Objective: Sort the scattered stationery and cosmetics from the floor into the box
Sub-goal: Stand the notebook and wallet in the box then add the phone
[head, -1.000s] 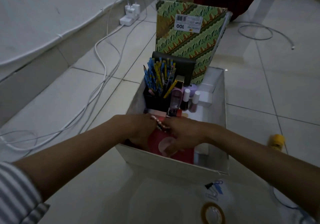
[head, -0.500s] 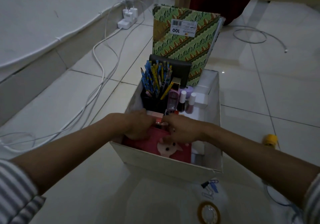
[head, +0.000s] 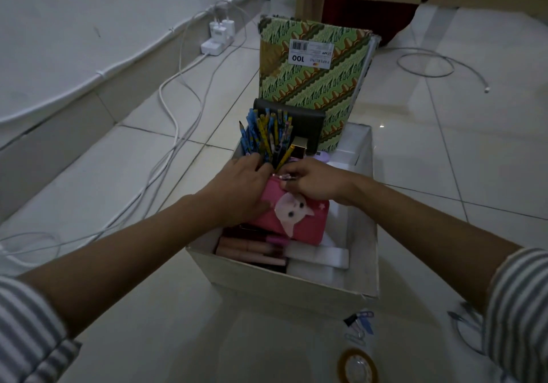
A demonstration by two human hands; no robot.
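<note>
A white cardboard box [head: 284,289] stands on the tiled floor. Inside it a pink pouch with a cat face [head: 296,216] is held tilted above the box's near end. My left hand [head: 240,189] grips the pouch's left side. My right hand [head: 314,182] pinches its top edge by the zip. Behind the hands stands a dark holder full of pencils [head: 267,135]. Under the pouch lie pink cosmetic tubes [head: 252,247] and a white flat item [head: 318,256].
A green patterned notebook [head: 311,80] stands upright at the box's far end. Paper clips and a binder clip [head: 360,324] and a tape roll [head: 357,366] lie on the floor near right. White cables [head: 175,121] and chargers [head: 218,37] run along the left wall.
Both hands have lifted the pink pouch and moved it toward the pencil holder, uncovering the pink tubes and white item at the box's near end. The camera has moved closer.
</note>
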